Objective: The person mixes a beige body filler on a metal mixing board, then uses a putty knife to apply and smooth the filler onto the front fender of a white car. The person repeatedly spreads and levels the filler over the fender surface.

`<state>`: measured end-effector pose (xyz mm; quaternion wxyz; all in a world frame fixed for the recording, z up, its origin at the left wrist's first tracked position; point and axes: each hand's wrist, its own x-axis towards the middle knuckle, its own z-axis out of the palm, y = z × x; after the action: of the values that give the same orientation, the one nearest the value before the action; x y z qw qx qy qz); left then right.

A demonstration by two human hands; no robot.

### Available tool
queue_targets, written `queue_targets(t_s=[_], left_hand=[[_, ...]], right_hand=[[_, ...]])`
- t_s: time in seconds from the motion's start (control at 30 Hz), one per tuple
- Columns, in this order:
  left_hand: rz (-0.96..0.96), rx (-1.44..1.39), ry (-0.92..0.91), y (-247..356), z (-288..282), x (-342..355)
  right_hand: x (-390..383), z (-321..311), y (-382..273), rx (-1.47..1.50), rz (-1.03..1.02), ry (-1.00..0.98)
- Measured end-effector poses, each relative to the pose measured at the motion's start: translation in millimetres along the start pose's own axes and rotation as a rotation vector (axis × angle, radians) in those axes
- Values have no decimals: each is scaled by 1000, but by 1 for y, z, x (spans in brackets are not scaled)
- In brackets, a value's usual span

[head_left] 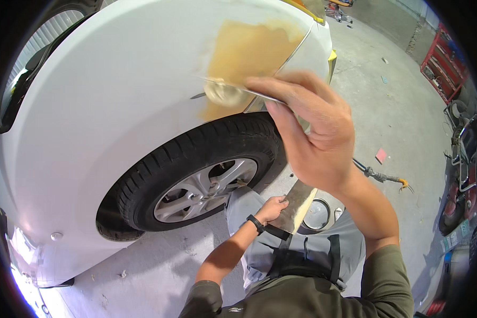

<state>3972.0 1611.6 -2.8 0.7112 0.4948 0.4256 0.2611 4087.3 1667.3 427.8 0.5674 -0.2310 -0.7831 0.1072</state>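
Note:
My right hand [323,132] is raised in front of the white car's fender [116,69]. Its fingers pinch a thin metal spreader [264,96], seen nearly edge-on. A blob of cream body filler [223,94] sits on the blade, before a sanded tan-yellow patch [244,50] on the fender. Whether the blade touches the panel, I cannot tell. Low over my lap, my left hand [272,209] grips the near edge of a flat grey-brown mixing board [291,214]. Pale yellow filler [305,211] lies along the board's right side.
Below the patch is the front wheel [206,191] with its black tyre. A round open can [317,214] stands by my legs. On the concrete floor lie a cable or hose [379,174] and a pink scrap [381,156]. A red rack [442,63] stands far right.

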Motion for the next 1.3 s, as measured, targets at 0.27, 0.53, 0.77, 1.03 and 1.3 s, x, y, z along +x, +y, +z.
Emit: queue_targets(t_s=[0.27, 0.53, 0.77, 1.03, 1.3], left_hand=[[26, 23, 8, 1, 3, -1], [32, -13, -46, 19, 4, -11], [121, 11, 14, 29, 8, -19], [71, -31, 26, 16, 3, -14], [250, 28, 92, 35, 13, -31]], right_hand=[[8, 52, -1, -309, -296, 159], [38, 43, 14, -358, -408, 213], [-7, 60, -2, -321, -338, 154], [35, 60, 12, -366, -398, 228], [-39, 114, 16, -403, -461, 269]])
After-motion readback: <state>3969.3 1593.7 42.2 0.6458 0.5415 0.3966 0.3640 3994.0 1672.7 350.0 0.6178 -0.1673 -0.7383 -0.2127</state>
